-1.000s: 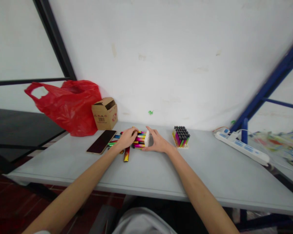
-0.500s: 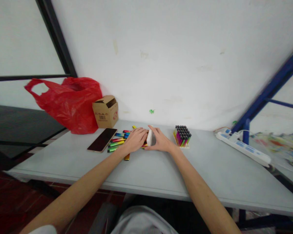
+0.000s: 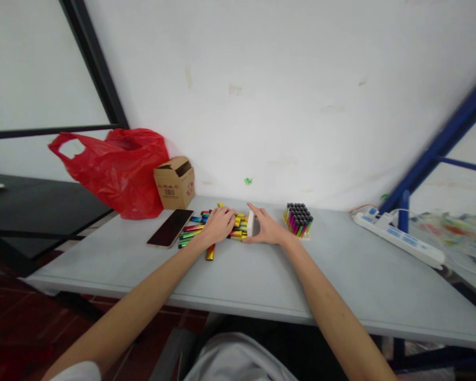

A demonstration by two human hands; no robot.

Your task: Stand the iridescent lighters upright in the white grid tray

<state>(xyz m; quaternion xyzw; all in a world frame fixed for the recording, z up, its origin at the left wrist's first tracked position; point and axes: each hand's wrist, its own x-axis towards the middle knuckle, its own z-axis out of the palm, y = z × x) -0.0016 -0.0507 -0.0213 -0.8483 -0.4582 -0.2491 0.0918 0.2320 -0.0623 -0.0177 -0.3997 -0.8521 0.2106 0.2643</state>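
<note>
Several coloured lighters [image 3: 191, 228] lie in a loose pile on the grey table. My left hand [image 3: 219, 224] rests over the pile with its fingers bent; what is under them is hidden. A small white tray [image 3: 250, 223] stands on edge at the right end of the pile, lighters against its left side. My right hand [image 3: 266, 227] grips this tray, thumb at the near end and fingers at the far end. To the right, a block of upright lighters with black tops [image 3: 299, 218] stands on a pale base.
A dark phone [image 3: 170, 228] lies left of the pile. Behind it are an open cardboard box [image 3: 175, 184] and a red plastic bag [image 3: 121, 174]. A white power strip [image 3: 400, 238] lies at the right of the table [image 3: 241, 286], near a blue metal frame.
My right hand and the white tray have shifted slightly right, away from my left hand. More lighters now show between my hands.
</note>
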